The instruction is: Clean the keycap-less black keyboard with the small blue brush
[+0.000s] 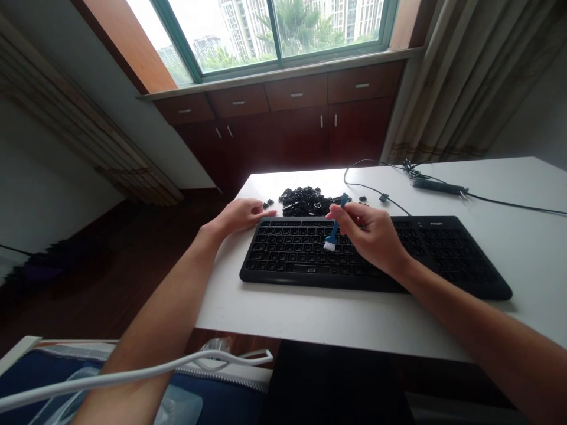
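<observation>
A small blue brush with white bristles is pinched in my right hand, its bristle end pointing down over the middle of a black keyboard. Bare sockets show across the keyboard where keycaps are off. I cannot tell whether the bristles touch it. My left hand rests on the table by the keyboard's back left corner, holding nothing, one digit stretched along the rear edge and the others partly curled. Behind the keyboard lies a heap of black keycaps, partly hidden by my right hand.
The white table carries a few loose keycaps near my left hand. A black cable runs back from the keyboard, and a dark bundled cord with a plug lies at back right. A white curved bar crosses the lower left.
</observation>
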A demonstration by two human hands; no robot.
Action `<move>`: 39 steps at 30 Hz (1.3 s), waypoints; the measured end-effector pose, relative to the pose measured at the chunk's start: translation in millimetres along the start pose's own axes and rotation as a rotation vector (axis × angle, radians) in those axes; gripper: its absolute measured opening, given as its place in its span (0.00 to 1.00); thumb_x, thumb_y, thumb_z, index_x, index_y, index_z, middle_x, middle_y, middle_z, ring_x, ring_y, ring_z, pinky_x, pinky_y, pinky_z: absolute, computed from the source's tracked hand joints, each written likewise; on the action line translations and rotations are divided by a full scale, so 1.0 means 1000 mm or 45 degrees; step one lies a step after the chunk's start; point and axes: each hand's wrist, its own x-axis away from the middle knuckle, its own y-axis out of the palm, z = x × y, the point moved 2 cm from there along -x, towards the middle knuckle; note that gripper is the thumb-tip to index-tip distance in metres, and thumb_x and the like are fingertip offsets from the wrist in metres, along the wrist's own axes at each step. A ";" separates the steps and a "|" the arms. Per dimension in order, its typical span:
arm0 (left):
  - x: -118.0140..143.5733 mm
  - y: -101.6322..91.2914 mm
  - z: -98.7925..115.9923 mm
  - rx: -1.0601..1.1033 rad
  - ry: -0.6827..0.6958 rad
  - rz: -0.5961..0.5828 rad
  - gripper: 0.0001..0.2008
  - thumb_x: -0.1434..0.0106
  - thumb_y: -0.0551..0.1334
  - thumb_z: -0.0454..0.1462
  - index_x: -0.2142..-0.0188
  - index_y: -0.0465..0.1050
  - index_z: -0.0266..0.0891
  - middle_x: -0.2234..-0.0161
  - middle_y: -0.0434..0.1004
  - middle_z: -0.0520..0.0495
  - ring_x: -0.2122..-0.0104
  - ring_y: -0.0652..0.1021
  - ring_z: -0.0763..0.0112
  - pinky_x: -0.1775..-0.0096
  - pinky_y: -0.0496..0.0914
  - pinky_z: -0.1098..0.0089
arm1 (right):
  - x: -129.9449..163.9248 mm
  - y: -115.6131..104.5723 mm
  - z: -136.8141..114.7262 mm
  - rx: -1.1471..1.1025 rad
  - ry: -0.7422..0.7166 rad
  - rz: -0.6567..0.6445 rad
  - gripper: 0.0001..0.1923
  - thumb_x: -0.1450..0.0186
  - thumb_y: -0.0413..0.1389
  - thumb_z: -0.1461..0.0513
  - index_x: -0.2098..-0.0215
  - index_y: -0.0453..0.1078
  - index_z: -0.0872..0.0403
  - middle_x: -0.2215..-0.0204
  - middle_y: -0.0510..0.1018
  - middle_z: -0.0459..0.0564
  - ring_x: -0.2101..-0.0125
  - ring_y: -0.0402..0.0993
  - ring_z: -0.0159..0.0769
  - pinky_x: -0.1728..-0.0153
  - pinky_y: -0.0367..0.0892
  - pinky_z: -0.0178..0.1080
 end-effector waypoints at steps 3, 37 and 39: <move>0.000 0.000 0.000 -0.001 -0.002 -0.002 0.30 0.39 0.58 0.63 0.77 0.67 0.39 0.78 0.69 0.50 0.77 0.65 0.73 0.73 0.53 0.69 | 0.001 0.001 -0.005 0.134 -0.216 0.030 0.15 0.29 0.55 0.54 0.63 0.80 0.52 0.78 0.67 0.45 0.76 0.62 0.29 0.74 0.59 0.38; 0.000 0.000 0.000 -0.003 0.000 0.004 0.30 0.39 0.58 0.63 0.77 0.66 0.39 0.78 0.69 0.50 0.77 0.65 0.73 0.73 0.53 0.69 | 0.003 0.000 -0.005 0.193 -0.267 -0.012 0.15 0.28 0.54 0.55 0.66 0.78 0.54 0.80 0.69 0.44 0.78 0.62 0.29 0.76 0.59 0.37; 0.000 0.000 0.000 -0.006 -0.004 0.005 0.30 0.39 0.58 0.63 0.77 0.66 0.39 0.78 0.69 0.50 0.77 0.65 0.73 0.73 0.53 0.69 | 0.003 -0.001 -0.010 0.282 -0.456 0.038 0.11 0.28 0.55 0.59 0.60 0.78 0.53 0.71 0.78 0.49 0.71 0.69 0.32 0.68 0.65 0.39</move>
